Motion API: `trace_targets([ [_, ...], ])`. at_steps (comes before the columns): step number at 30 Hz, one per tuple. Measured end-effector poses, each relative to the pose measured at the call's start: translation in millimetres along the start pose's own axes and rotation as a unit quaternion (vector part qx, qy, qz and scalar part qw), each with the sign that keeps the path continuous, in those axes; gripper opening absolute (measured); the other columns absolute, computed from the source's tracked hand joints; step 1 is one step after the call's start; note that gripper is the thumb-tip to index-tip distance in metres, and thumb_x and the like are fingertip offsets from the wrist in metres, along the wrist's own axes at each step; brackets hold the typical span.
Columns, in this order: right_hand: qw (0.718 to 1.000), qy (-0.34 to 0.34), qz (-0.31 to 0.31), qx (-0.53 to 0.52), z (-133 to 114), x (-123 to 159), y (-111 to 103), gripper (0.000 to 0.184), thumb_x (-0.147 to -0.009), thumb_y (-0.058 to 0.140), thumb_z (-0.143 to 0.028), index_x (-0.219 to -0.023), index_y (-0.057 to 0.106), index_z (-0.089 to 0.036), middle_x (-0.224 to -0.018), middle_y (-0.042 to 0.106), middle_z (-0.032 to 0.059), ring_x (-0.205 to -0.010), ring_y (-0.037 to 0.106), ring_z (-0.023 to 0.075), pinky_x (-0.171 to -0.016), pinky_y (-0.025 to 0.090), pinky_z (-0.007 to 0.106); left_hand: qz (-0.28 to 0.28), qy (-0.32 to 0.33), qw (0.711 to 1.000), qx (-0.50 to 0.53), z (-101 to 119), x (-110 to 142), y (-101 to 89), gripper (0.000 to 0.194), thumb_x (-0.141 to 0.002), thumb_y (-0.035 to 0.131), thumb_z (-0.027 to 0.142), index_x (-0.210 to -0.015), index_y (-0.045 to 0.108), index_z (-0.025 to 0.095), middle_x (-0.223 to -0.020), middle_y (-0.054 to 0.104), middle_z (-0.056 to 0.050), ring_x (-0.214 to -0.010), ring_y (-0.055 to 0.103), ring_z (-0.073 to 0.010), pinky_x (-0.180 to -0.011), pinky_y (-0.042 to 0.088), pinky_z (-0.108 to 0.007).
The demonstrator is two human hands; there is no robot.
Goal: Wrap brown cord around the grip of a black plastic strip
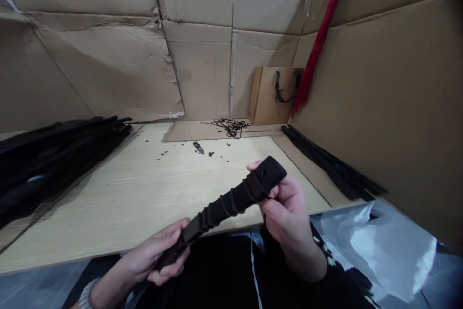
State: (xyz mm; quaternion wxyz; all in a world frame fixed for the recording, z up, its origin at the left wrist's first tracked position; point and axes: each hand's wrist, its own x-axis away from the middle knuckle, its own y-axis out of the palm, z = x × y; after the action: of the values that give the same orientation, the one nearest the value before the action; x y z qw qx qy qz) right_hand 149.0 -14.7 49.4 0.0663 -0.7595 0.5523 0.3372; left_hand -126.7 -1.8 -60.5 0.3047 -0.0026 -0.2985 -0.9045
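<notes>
A long, flat, dark strip (217,211) with a small hole near its squared end is held slantwise over the front of the table. Dark brown cord (235,202) winds around it in several turns, bunched closest near the end with the hole. Lower down the strip, my left hand (159,251) is wrapped round it. At the upper end, my right hand (287,212) has its thumb and fingers closed at the strip's edge beside the tight cord turns. Some of its fingers are hidden behind the strip.
Dark strips are piled on the left (54,159), with more along the right side (325,164). Toward the back are a cord tangle (233,127), small snips (198,148), dark scraps and a paper bag (275,94). Cardboard walls (202,68) enclose the table. A red strip (321,39) leans right.
</notes>
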Motion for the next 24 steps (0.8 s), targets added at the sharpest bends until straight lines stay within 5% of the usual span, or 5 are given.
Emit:
trace_targets([
  [4, 0.988, -0.046, 0.045, 0.137, -3, -1, -9, 0.031, -0.092, 0.065, -0.035, -0.123, 0.068, -0.029, -0.064, 0.027, -0.0001, -0.057, 0.025, 0.0022, -0.049, 0.023, 0.011, 0.0, -0.005, 1.0, -0.019, 6, 4, -1.9, 0.04, -0.096, 0.044, 0.06, -0.098, 0.044, 0.02, -0.047, 0.039, 0.007, -0.03, 0.019, -0.0036, -0.03, 0.008, -0.016],
  [9, 0.98, -0.059, 0.055, 0.182, -10, -15, -15, 0.026, -0.093, 0.065, -0.042, -0.113, 0.072, -0.027, -0.067, 0.041, 0.0023, -0.059, 0.033, 0.0042, -0.051, 0.03, 0.013, 0.018, -0.018, 0.999, -0.04, 12, 4, 1.1, 0.039, -0.095, 0.046, 0.06, -0.102, 0.044, 0.021, -0.049, 0.041, 0.007, -0.03, 0.02, -0.0042, -0.028, 0.007, -0.015],
  [16, 0.976, -0.059, 0.075, 0.196, -31, -27, -18, 0.031, -0.092, 0.066, -0.034, -0.123, 0.063, -0.027, -0.058, 0.019, -0.0022, -0.052, 0.022, 0.001, -0.049, 0.018, 0.012, 0.029, -0.036, 0.997, -0.058, 22, 6, 3.1, 0.038, -0.096, 0.046, 0.058, -0.101, 0.04, 0.021, -0.051, 0.04, 0.008, -0.032, 0.014, -0.0025, -0.029, 0.009, -0.013],
  [22, 0.978, 0.004, 0.085, 0.191, -45, -41, -37, 0.027, -0.091, 0.067, -0.038, -0.112, 0.066, -0.021, -0.055, 0.026, -0.0023, -0.051, 0.031, 0.0016, -0.048, 0.03, 0.011, 0.008, -0.046, 0.995, -0.088, 29, 6, 7.2, 0.039, -0.096, 0.043, 0.06, -0.094, 0.037, 0.022, -0.052, 0.04, 0.008, -0.031, 0.015, -0.0025, -0.029, 0.007, -0.014],
  [24, 0.978, 0.055, 0.03, 0.197, -45, -47, -49, 0.032, -0.091, 0.067, -0.037, -0.115, 0.064, -0.016, -0.057, 0.036, -0.0023, -0.051, 0.036, 0.0008, -0.046, 0.032, 0.009, 0.004, -0.041, 0.995, -0.088, 31, 6, 8.7, 0.038, -0.097, 0.043, 0.06, -0.094, 0.037, 0.022, -0.052, 0.04, 0.009, -0.032, 0.014, -0.0021, -0.029, 0.007, -0.014],
])
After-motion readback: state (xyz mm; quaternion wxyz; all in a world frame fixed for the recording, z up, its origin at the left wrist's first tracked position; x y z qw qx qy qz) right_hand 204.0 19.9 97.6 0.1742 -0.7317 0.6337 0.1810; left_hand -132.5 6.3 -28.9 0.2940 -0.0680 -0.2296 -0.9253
